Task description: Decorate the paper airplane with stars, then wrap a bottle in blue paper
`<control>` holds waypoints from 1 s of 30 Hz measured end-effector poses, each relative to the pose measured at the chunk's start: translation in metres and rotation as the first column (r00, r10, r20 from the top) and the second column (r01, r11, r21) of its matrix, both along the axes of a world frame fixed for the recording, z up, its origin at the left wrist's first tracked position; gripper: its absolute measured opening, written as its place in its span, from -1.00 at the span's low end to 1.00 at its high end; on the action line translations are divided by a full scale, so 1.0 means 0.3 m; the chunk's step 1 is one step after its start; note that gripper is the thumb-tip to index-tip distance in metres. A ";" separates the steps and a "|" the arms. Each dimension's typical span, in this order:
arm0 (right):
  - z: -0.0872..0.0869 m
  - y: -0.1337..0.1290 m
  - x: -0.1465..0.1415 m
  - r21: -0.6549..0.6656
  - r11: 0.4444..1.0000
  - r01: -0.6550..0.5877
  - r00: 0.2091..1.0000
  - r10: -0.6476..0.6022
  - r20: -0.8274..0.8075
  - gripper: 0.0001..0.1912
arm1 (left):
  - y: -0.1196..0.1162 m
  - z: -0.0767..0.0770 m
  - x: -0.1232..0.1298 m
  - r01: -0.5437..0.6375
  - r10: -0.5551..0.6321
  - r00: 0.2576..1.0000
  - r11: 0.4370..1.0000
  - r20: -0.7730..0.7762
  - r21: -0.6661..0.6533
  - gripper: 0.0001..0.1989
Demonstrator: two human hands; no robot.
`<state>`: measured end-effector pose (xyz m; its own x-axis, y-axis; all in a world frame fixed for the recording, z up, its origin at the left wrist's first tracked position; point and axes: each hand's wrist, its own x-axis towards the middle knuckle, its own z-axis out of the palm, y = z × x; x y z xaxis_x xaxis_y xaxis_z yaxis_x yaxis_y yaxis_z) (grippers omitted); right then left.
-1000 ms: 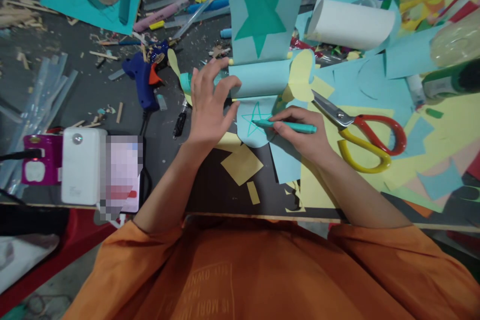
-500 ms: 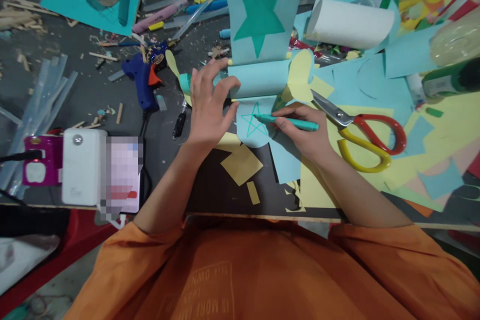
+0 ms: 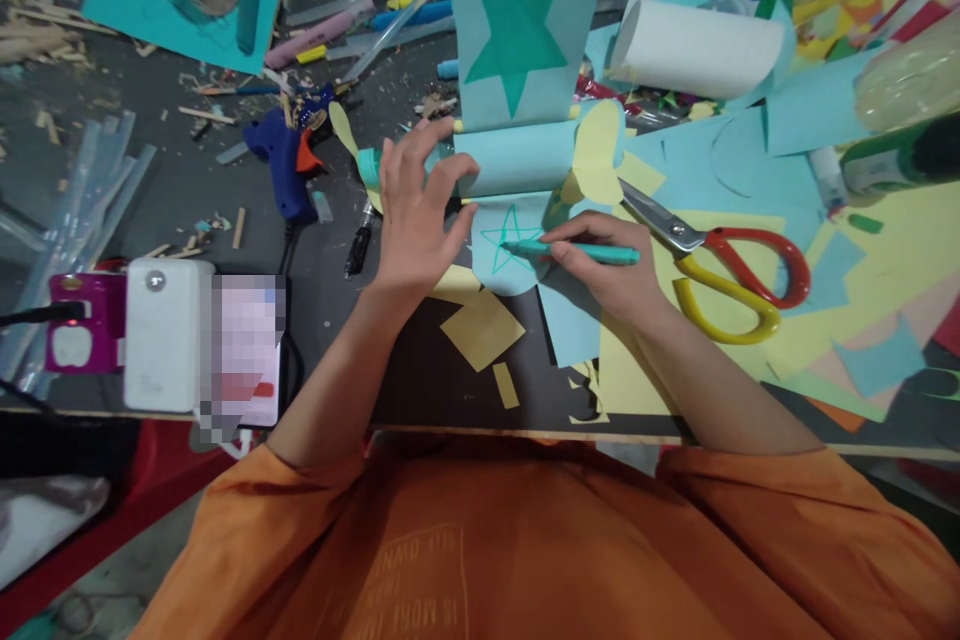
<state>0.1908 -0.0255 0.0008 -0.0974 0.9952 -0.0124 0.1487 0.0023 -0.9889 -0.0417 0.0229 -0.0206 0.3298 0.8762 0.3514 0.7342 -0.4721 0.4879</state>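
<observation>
A model airplane made of light-blue paper (image 3: 517, 158) lies across the table, with a yellow propeller (image 3: 345, 132) at its left end and yellow tail pieces (image 3: 598, 152) at the right. My left hand (image 3: 420, 205) grips its body near the propeller, fingers curved over it. On the near wing (image 3: 517, 278) is a thin green star outline. My right hand (image 3: 611, 270) holds a green marker (image 3: 592, 252), its tip against the lower-left part of that outline. The far wing (image 3: 480, 100) carries a filled green star (image 3: 517, 25).
Red-and-yellow scissors (image 3: 720, 255) lie right of my right hand on paper scraps. A blue glue gun (image 3: 281, 160), a black pen (image 3: 360, 242), a white power bank (image 3: 165, 335) and a phone (image 3: 259, 350) are at left. A white tube (image 3: 697, 48) lies behind.
The marker tip has moved slightly left and down inside the star outline, and my right hand has shifted with it. My left hand stays on the airplane.
</observation>
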 end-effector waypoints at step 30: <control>-0.001 0.022 -0.022 -0.001 1.000 -0.023 0.994 0.023 0.109 -0.84 | -0.008 0.000 0.007 -0.014 0.014 0.996 1.000 0.083 -0.004 -0.79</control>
